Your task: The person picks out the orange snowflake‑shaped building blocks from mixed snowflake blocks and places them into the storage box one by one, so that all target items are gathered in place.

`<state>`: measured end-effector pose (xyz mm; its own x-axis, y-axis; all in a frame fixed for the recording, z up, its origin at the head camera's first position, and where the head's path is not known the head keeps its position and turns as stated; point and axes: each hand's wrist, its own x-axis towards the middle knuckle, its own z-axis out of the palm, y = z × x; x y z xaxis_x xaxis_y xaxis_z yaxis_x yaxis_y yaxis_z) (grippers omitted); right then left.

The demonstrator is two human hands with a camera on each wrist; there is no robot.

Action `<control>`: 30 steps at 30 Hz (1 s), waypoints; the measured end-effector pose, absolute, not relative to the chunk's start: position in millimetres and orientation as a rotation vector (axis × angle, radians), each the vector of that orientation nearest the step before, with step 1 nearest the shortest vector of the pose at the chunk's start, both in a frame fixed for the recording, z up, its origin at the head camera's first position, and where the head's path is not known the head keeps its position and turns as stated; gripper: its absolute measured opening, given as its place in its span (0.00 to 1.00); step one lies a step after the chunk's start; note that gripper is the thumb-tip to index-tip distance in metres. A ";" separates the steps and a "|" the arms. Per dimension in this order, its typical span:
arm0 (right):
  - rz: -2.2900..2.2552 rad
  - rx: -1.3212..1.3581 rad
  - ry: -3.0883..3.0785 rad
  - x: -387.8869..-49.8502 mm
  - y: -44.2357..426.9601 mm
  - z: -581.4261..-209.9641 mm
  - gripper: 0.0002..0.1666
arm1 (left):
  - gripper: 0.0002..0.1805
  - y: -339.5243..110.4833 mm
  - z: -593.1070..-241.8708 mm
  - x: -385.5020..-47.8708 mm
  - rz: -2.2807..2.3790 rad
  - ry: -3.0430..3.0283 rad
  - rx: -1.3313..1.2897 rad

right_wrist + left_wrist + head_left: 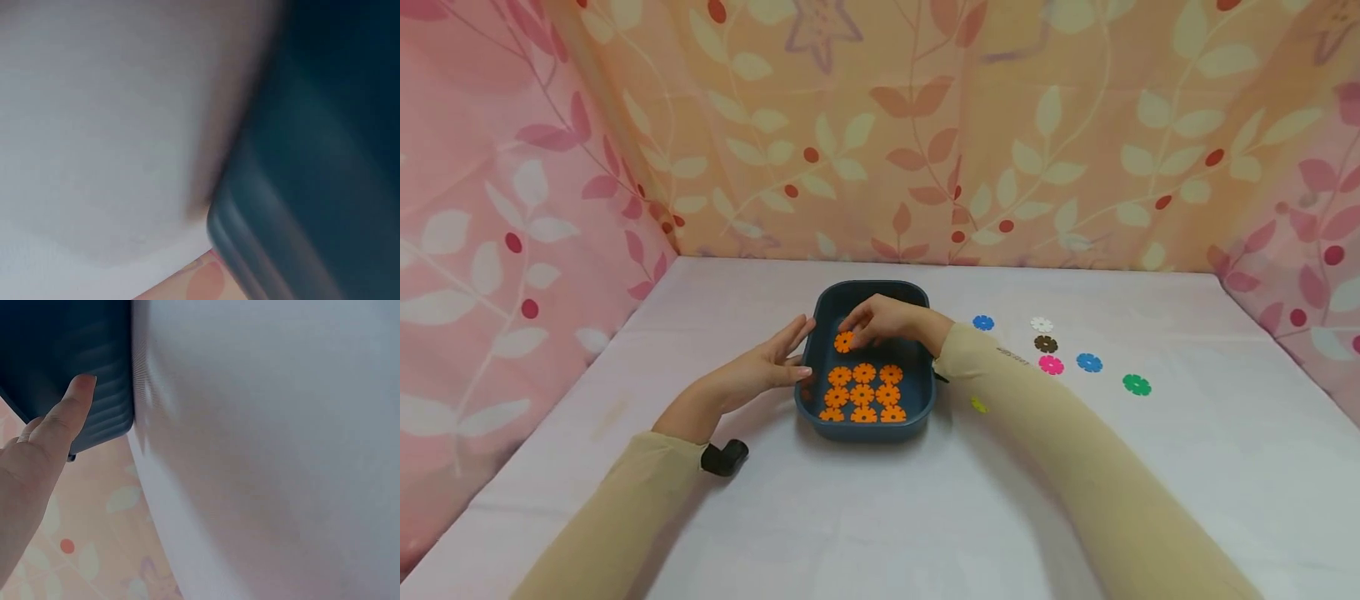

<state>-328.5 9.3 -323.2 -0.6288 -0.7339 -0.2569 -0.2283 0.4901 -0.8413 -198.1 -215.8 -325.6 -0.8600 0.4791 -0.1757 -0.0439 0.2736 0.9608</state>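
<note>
A dark blue rectangular tray (917,408) stands on the white-covered table. Inside its near half, several orange notched interlocking discs (862,395) lie in rows. My right hand (883,321) reaches over the tray's right side and pinches one more orange disc (843,342) between thumb and fingers, farther back in the tray. On the tray's left side, my left hand (760,362) rests with extended fingers against the wall. The left wrist view shows a finger (78,397) along the ribbed outer wall (109,394). The right wrist view shows only the tray's blurred outside (300,187), with no fingers.
Loose discs lie right of the tray: two blue (1089,362), one white (1041,324), one brown (1045,343), one pink (1051,365) and one green (1137,384). A yellow-green disc (979,405) sits beside the right sleeve. Patterned cloth (865,183) hangs behind the table.
</note>
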 end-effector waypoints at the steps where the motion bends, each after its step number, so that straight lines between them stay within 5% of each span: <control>1: -1.053 -0.801 2.132 -329.0 8.6 -324.0 0.23 | 0.48 -215.5 -325.5 -198.5 1.620 2.112 0.389; 30: -0.930 -0.823 2.172 -329.4 5.8 -329.0 0.26 | 0.49 -215.4 -325.0 -197.0 1.621 2.122 0.375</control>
